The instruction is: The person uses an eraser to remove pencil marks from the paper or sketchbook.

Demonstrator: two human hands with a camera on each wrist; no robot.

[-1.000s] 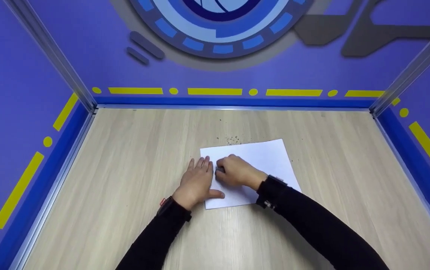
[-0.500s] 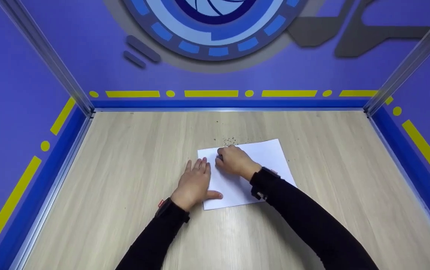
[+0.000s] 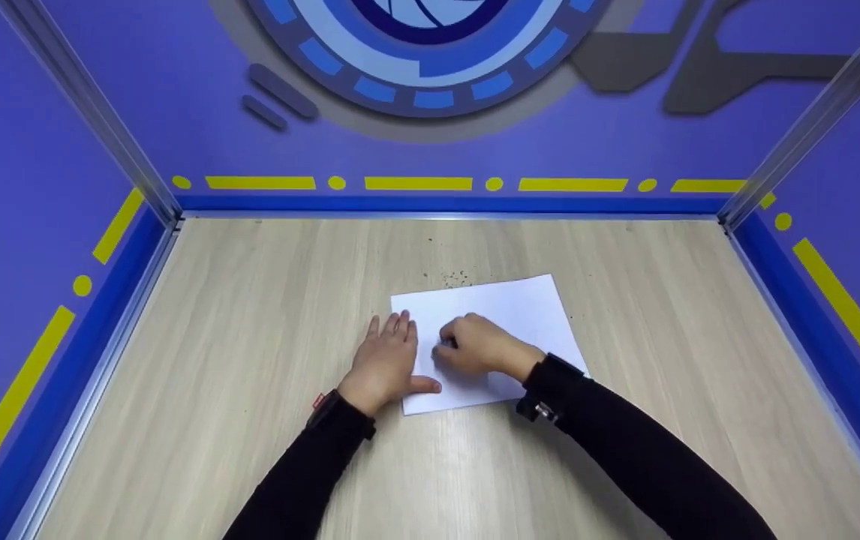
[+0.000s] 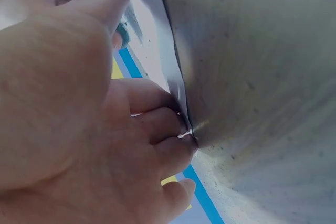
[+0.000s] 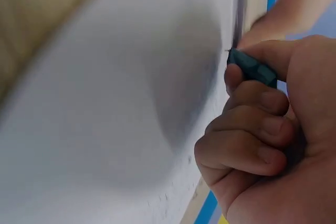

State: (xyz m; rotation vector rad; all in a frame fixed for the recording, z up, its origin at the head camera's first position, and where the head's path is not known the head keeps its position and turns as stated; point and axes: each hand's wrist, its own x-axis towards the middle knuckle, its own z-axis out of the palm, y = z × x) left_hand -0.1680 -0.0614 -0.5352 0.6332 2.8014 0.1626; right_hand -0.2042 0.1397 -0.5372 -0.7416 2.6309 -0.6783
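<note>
A sheet of white paper [image 3: 518, 300] lies on the wood-grain table. My left hand [image 3: 383, 364] presses on its left edge, fingers straight and thumb spread over the sheet; in the left wrist view the fingertips meet the paper's edge [image 4: 167, 45]. To the right of it, my right hand [image 3: 479, 346] pinches a small dark teal eraser [image 5: 252, 67] between thumb and index finger, close against the paper. The other fingers [image 5: 247, 150] curl into the palm. Most of the eraser is hidden in the head view. Faint grey marks show on the paper in the right wrist view.
Dark crumbs [image 3: 458, 279] are scattered on the table [image 3: 287, 300] just beyond the paper's far edge. A purple-blue wall [image 3: 400, 161] with yellow dashes closes off the back, and similar panels stand at left and right.
My right hand has slid away from me along the paper with the eraser, then back toward me. My left hand keeps its place on the paper's left edge.
</note>
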